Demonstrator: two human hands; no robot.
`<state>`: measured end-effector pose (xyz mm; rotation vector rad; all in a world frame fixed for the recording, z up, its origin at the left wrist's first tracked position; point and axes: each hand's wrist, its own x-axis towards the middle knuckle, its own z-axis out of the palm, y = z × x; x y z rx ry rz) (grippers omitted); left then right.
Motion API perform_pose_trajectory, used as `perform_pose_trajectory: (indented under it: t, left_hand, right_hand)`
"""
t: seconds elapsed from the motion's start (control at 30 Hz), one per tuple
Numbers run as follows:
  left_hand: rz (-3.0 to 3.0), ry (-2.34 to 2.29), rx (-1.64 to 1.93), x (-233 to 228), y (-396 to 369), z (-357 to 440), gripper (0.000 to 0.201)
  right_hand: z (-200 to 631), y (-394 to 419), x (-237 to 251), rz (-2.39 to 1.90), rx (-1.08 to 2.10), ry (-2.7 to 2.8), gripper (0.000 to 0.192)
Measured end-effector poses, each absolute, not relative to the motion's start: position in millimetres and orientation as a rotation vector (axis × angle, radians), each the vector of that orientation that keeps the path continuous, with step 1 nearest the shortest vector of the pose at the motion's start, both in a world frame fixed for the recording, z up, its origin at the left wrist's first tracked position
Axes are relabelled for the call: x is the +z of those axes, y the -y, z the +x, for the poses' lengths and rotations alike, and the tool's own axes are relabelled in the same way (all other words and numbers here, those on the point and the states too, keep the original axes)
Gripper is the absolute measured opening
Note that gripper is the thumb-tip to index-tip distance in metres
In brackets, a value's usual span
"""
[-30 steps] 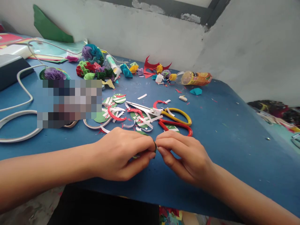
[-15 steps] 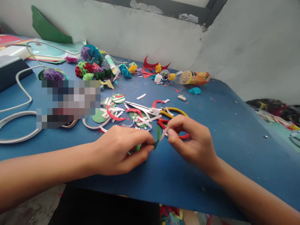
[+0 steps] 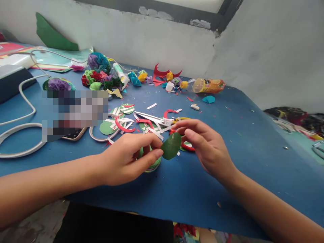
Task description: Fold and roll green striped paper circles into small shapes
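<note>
A dark green piece of round-cut paper (image 3: 171,147) is pinched at its left edge between the thumb and fingers of my left hand (image 3: 128,158). Under those fingers is a low round green item with layered edges (image 3: 153,165), mostly hidden. My right hand (image 3: 210,145) hovers just right of the paper, fingers apart, with nothing visible in it. Beyond it lie scissors (image 3: 164,121) with yellow and red handles, partly covered by that hand. Green paper circles (image 3: 107,127), white strips (image 3: 152,106) and red curved scraps (image 3: 125,125) are scattered behind my hands.
An orange-labelled plastic bottle (image 3: 210,86) lies near the wall. Ruffled paper flowers (image 3: 98,62) and a glue stick (image 3: 118,71) are at the back left. White rings (image 3: 22,155) and a cable (image 3: 24,96) lie left, beside a phone (image 3: 76,135); a blurred patch covers part of that area.
The white strip between my hands is no longer in my right fingers, which have spread apart. The green paper now shows its broad face, and the round layered item has come into view.
</note>
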<state>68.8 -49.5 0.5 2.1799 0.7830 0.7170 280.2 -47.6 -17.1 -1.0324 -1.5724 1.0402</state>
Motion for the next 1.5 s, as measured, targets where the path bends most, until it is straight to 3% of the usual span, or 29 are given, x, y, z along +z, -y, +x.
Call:
perform_pose_trajectory:
  t: [0.13, 0.27, 0.37, 0.5, 0.63, 0.77, 0.97, 1.5]
  left_hand:
    - [2.183, -0.818, 0.693, 1, 49, 70, 0.009]
    - [2.200, -0.933, 0.721, 1, 47, 70, 0.011]
    - [2.199, -0.993, 0.770, 0, 45, 71, 0.011]
    - [2.237, -1.053, 1.055, -3, 45, 72, 0.002]
    - [2.470, -0.928, 1.258, -3, 50, 71, 0.011]
    - [2.552, -0.930, 1.206, -1, 53, 72, 0.011]
    - [2.412, -0.998, 1.188, -1, 49, 75, 0.008]
    - [1.991, -1.003, 1.045, 2, 51, 77, 0.009]
  right_hand:
    - [277, 59, -8, -1.013, 1.068, 1.811, 0.017]
    - [274, 60, -9, -0.978, 1.071, 1.658, 0.004]
    - [273, 59, -11, -1.015, 1.084, 1.619, 0.005]
    - [272, 61, -11, -1.088, 1.053, 1.614, 0.007]
    - [268, 64, -13, -1.150, 0.873, 1.653, 0.005]
    - [265, 69, -14, -1.113, 0.652, 1.808, 0.011]
    - [265, 72, -13, -1.091, 0.581, 1.901, 0.013]
    - [265, 73, -14, -1.058, 0.739, 1.779, 0.017]
